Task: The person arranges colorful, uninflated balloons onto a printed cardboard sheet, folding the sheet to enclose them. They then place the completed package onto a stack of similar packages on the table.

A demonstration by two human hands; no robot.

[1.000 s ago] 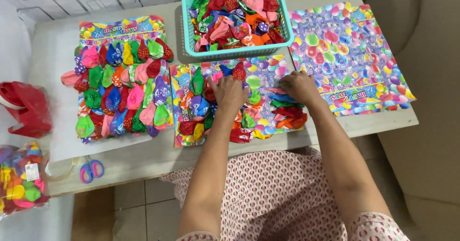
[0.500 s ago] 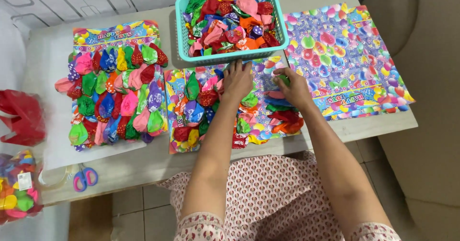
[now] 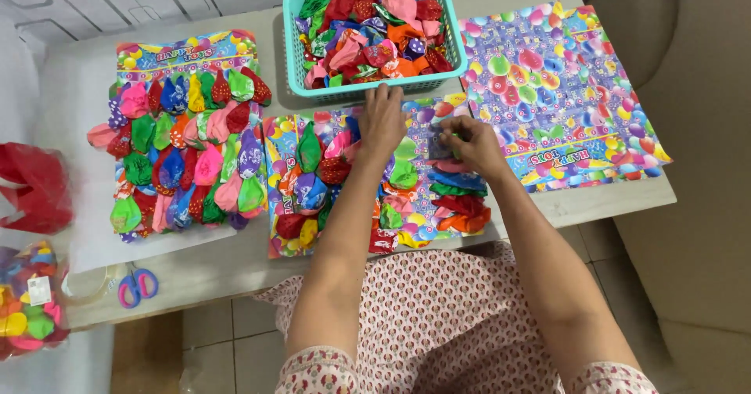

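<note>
My left hand [image 3: 381, 120] lies flat, fingers spread, on the upper middle of a colourful printed card [image 3: 279, 140] partly covered with flat balloons. My right hand [image 3: 470, 143] is beside it on the card's right part, fingers pinched on a small green balloon [image 3: 455, 135]. Just beyond both hands stands a teal basket [image 3: 298, 86] heaped with loose balloons of many colours.
A card fully covered with balloons [image 3: 184, 155] lies to the left. A bare printed card [image 3: 559, 97] lies to the right. Blue-and-pink scissors [image 3: 137, 286] rest near the table's front edge. A red bag [image 3: 35, 187] and a clear bag of balloons [image 3: 27, 300] sit at far left.
Both hands have shifted a little up the middle card toward the basket. The right hand's fingers have closed on a green balloon.
</note>
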